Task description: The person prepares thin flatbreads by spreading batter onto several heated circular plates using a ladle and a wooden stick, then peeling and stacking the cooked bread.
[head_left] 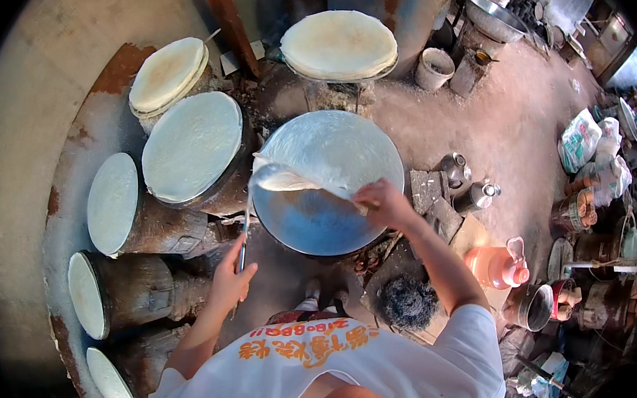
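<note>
In front of me is a large round griddle point(306, 227), its near half bare and blue-grey. A thin, pale round flatbread point(336, 143) covers the far half, its near edge lifted and folded up. My right hand point(386, 203) is closed on the flatbread's right edge, over the griddle's right side. My left hand point(230, 278) is wrapped round the handle of a long, thin spatula point(247, 213). The spatula's far end is blurred and reaches to the flatbread's left edge; whether it lies beneath is unclear.
Stacks of flatbread point(338, 43) stand on round supports beyond the griddle. Several griddles or round lids point(191, 146) with pale tops curve along the left. Steel flasks point(478, 197), a pink jug point(497, 264) and a dark, bristly clump point(407, 302) are at the right.
</note>
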Demonstrator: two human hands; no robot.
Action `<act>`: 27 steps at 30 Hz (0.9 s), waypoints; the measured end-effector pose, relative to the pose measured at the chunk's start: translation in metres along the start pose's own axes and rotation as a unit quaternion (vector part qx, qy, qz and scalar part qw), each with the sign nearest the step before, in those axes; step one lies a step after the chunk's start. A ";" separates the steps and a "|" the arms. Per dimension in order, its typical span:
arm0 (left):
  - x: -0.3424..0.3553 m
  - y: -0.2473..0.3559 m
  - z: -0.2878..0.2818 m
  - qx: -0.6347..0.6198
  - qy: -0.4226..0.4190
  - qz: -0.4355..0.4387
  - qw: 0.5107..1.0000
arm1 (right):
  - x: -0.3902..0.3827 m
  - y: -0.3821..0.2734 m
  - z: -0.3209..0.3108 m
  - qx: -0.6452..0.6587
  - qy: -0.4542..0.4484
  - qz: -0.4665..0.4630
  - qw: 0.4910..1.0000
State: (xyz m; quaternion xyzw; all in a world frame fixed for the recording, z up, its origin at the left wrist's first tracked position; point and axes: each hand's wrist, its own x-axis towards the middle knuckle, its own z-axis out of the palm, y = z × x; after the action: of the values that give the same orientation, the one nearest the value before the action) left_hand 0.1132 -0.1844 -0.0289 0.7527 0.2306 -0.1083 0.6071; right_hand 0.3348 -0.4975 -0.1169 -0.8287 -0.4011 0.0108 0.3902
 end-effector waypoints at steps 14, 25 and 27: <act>-0.026 -0.019 0.000 0.097 -0.049 -0.078 0.991 | 0.034 0.033 -0.035 0.070 -0.040 0.043 0.996; -0.031 -0.035 -0.028 0.016 -0.017 -0.056 0.998 | -0.045 -0.008 -0.027 0.082 -0.067 0.099 0.989; -0.032 -0.070 -0.035 0.237 0.040 0.026 0.970 | -0.064 -0.030 -0.036 0.091 -0.057 0.067 0.992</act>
State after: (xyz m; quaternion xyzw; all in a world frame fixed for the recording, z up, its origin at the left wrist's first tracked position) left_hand 0.0482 -0.1471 -0.0667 0.8847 0.2023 -0.1141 0.4042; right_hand 0.2836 -0.5526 -0.0913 -0.8128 -0.3633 0.1204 0.4391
